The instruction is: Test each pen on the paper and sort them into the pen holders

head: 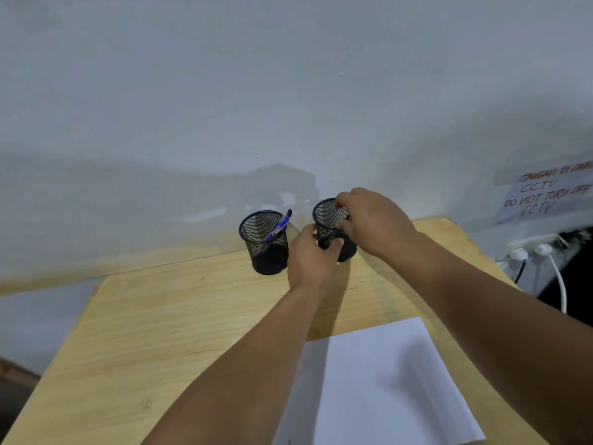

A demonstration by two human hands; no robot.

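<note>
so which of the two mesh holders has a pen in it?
The left holder, standing free: a blue pen leans inside. Both hands are at the right holder, where no pen is visible.

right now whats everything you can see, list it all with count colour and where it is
pen holders: 2, black mesh, far end of the table; left pen holder, right pen holder
pen: 1, blue with a black end, standing tilted in the left pen holder
paper: 1 sheet, white, near right part of the table
table: 1, light wood, against the wall
sign: 1, white with handwritten red and dark words, on the wall at far right
plugs and cables: a few, white and black, right of the table
left hand: grips the side of the right pen holder
right hand: over the right pen holder's rim, fingers curled; whether it holds anything is hidden
</note>
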